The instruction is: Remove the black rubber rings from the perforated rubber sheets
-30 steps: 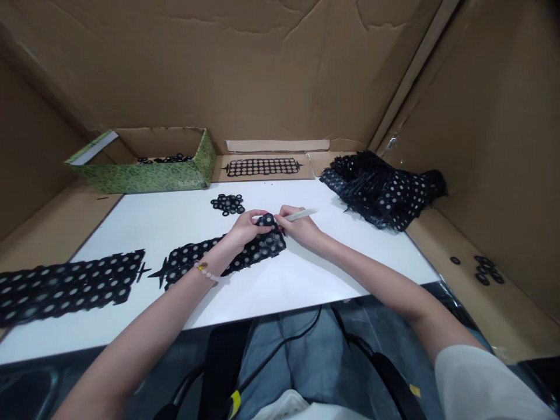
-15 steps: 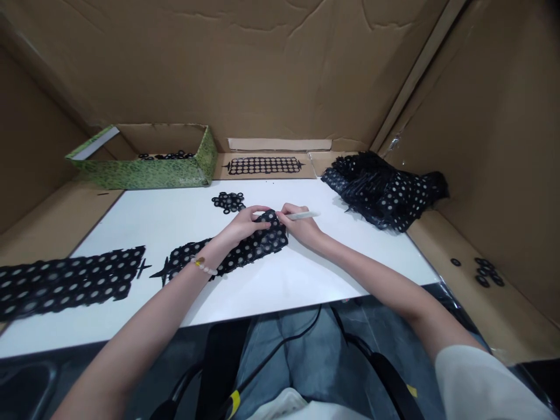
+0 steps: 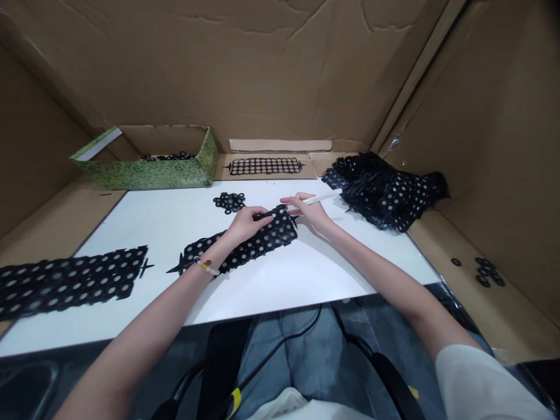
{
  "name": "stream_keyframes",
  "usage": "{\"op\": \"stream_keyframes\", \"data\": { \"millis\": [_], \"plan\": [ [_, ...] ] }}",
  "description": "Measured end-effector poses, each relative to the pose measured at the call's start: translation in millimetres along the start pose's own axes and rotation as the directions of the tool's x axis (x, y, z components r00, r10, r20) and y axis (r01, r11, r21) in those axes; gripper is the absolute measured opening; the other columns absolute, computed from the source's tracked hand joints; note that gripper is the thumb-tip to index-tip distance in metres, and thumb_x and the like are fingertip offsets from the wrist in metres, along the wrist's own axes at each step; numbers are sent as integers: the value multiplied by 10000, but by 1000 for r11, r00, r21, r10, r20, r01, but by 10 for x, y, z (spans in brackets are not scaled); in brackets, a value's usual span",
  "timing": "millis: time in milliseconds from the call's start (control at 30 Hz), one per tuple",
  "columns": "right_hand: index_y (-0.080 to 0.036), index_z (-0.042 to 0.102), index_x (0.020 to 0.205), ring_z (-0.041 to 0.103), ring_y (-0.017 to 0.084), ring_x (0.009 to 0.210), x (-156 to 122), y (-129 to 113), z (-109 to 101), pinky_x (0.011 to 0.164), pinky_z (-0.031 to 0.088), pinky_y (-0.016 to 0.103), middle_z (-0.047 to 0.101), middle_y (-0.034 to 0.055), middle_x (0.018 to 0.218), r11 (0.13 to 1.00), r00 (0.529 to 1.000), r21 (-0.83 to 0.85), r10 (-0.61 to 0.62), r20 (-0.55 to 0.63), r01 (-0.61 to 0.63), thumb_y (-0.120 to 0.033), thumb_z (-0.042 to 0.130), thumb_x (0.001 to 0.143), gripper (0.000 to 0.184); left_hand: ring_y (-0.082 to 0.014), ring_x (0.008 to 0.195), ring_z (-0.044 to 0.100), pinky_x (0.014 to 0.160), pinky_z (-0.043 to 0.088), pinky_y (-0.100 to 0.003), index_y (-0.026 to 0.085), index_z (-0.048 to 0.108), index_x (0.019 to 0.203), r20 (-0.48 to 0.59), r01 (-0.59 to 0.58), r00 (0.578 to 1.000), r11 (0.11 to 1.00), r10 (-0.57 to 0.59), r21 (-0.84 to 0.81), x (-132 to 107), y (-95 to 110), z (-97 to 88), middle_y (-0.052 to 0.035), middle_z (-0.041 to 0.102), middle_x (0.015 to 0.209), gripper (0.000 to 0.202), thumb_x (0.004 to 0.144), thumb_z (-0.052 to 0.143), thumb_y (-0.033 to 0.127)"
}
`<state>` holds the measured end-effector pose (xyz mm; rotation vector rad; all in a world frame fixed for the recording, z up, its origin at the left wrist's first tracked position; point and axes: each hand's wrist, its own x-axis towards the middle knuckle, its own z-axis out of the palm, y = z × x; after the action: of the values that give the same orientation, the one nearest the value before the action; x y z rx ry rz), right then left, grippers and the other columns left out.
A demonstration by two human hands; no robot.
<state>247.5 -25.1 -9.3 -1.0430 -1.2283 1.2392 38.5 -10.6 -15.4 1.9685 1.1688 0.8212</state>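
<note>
My left hand (image 3: 247, 221) lies over the far right end of the black punched strip (image 3: 245, 248), fingers curled down and gripping its edge. The strip lies flat on the white table (image 3: 306, 280), running from my wrist out to the right, near the table's middle. My right hand (image 3: 308, 211) sits just beside that end, pinching a thin white stick (image 3: 321, 198) that points right. A small heap of black rings (image 3: 228, 202) lies just beyond my left hand, a pile of punched sheets (image 3: 385, 189) far right, and a green box (image 3: 149, 172) far left.

Left punched sheet (image 3: 70, 280) partly off-frame.
</note>
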Motion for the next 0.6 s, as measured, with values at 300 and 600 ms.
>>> {"op": "stream_keyframes", "data": {
  "millis": [300,600],
  "plan": [
    [-209,514,625,440,133,595,-60,128,46,581,326,270,495,-31,597,954,988,-259,-152,26,153,-452,619,821,329,-260,932,676,909,485,-375,203,731,870,6,22,1000,1000,-22,5,-43,68,73,-59,771,960,257,762,672,428],
    [-209,546,679,508,152,665,-177,25,79,628,350,275,585,-14,671,849,967,-463,-225,120,255,-427,568,863,287,-265,1003,656,935,471,-378,226,725,916,-14,85,996,996,-85,25,-54,-41,182,-27,763,975,221,802,600,369]
  ]
}}
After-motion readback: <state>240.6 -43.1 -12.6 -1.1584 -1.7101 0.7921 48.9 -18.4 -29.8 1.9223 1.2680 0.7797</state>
